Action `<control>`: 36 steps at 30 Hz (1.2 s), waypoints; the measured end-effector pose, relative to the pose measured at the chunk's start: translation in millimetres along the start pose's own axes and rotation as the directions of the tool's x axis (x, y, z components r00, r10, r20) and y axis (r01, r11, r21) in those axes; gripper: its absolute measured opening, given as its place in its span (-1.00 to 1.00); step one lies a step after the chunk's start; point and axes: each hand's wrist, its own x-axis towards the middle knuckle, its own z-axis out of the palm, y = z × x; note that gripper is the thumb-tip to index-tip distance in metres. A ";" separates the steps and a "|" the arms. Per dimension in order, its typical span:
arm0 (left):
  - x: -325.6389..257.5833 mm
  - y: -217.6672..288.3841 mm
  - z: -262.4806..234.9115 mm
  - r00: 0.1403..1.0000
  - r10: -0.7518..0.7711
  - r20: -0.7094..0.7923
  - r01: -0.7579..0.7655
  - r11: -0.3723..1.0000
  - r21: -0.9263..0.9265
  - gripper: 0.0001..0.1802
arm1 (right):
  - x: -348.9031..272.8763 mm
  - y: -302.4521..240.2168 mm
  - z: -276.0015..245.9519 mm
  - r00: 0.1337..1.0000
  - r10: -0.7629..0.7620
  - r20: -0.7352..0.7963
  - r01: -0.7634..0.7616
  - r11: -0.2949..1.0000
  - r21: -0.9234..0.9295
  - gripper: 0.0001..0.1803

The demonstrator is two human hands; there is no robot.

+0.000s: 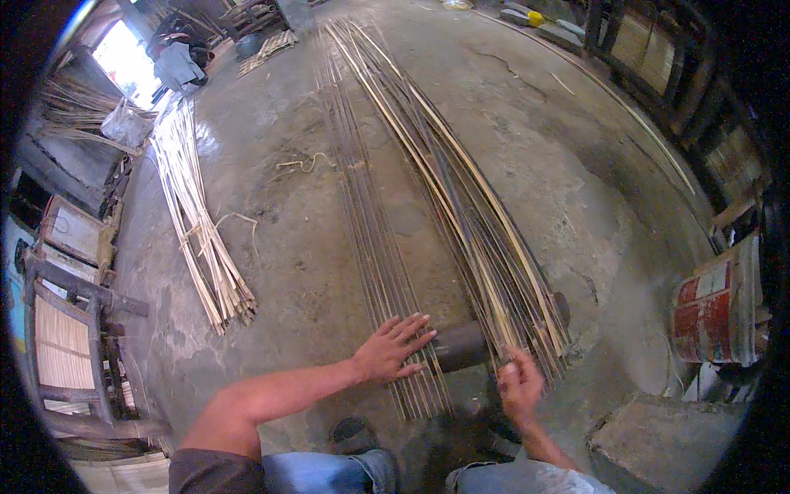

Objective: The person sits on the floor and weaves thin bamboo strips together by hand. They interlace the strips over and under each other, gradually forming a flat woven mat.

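A: Where is the light coming from?
B: The opening (pixel 126 66) at upper left—it is glaring white and casting sheen on the floor (pixel 208 136).
A: And sharpness?
B: The right hand (pixel 520 385) is looking slightly blurred; outer edges are bending, corners going black.

You see a mottled grey-brown floor (pixel 284 272), dark brown strips (pixel 350 148) and a mixed bundle (pixel 485 230) streaked tan and black. Toward the floor's left edge the tied bundle (pixel 203 255) is cream; toward its right edge a bucket (pixel 702 313) shows red and white.
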 end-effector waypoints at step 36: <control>-7.0 -3.1 1.5 0.999 -0.009 0.039 0.006 0.998 0.062 -0.24 | -71.0 33.5 28.5 0.887 0.434 0.157 -0.422 0.901 -0.102 -0.69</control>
